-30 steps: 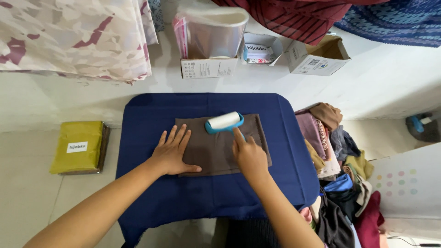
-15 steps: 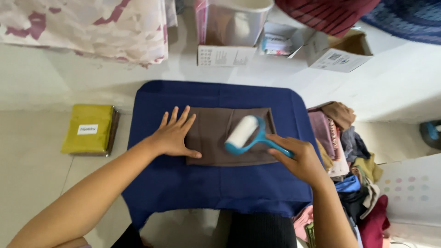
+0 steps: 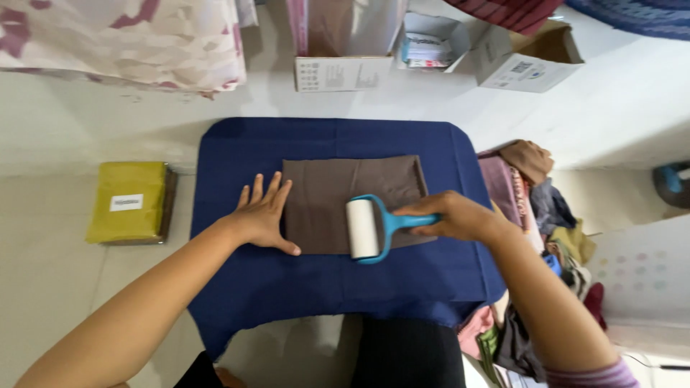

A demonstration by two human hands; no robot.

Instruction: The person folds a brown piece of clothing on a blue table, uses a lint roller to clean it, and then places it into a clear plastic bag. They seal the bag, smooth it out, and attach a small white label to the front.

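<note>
A folded brown cloth (image 3: 338,195) lies flat on a small table covered with a dark blue cloth (image 3: 244,144). My left hand (image 3: 264,215) rests flat with fingers spread on the cloth's left edge and the blue cover. My right hand (image 3: 453,215) grips the blue handle of a lint roller (image 3: 364,228). Its white roll lies upright in the view on the brown cloth, near the front edge right of the middle.
A yellow flat package (image 3: 128,201) lies on the floor at left. A pile of mixed clothes (image 3: 535,208) sits right of the table. Cardboard boxes (image 3: 528,54) stand beyond it, and patterned fabric (image 3: 122,36) hangs at the far left.
The roller has come from the cloth's far edge toward the near edge and turned from lying crosswise to lengthwise. My left hand has stayed pressed on the cloth's left side.
</note>
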